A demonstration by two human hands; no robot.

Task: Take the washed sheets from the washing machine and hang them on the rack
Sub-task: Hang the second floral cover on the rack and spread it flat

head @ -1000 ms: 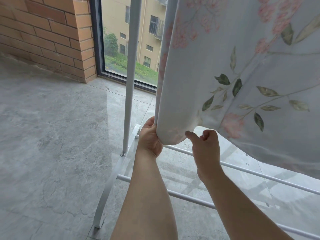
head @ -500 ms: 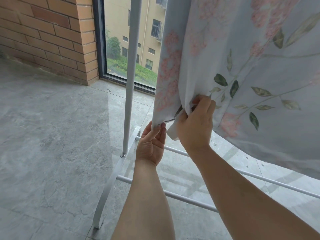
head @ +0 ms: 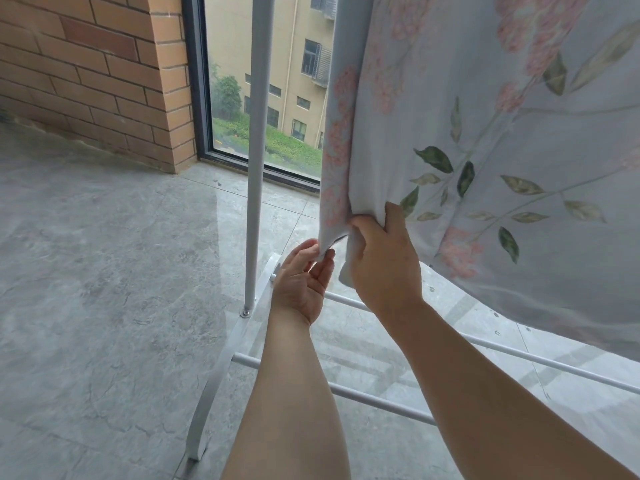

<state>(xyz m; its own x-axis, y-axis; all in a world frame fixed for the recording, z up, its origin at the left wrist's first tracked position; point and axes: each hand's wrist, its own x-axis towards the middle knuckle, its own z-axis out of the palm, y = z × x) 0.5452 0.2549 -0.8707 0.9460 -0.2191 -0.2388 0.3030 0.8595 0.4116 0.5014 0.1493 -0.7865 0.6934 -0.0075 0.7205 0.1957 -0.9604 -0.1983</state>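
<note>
A pale blue sheet [head: 485, 140] printed with pink blossoms and green leaves hangs from above, filling the upper right. My left hand [head: 304, 275] pinches the lowest corner of its left edge between thumb and fingers. My right hand [head: 381, 258] grips a fold of the same edge just above and to the right, fingers tucked behind the cloth. The white rack's upright pole [head: 256, 150] stands just left of the sheet. The top bar that carries the sheet is out of frame, and no washing machine is in view.
The rack's curved white foot [head: 221, 368] and two low crossbars [head: 381, 400] run along the grey tiled floor [head: 104, 289] under my arms. A brick wall [head: 86, 71] stands at the back left, beside a floor-level window [head: 277, 98].
My right hand rose from the bunched bottom of the sheet and took a fold higher on its left edge. My left hand shifted from cupping the bunch to pinching the lowest corner.
</note>
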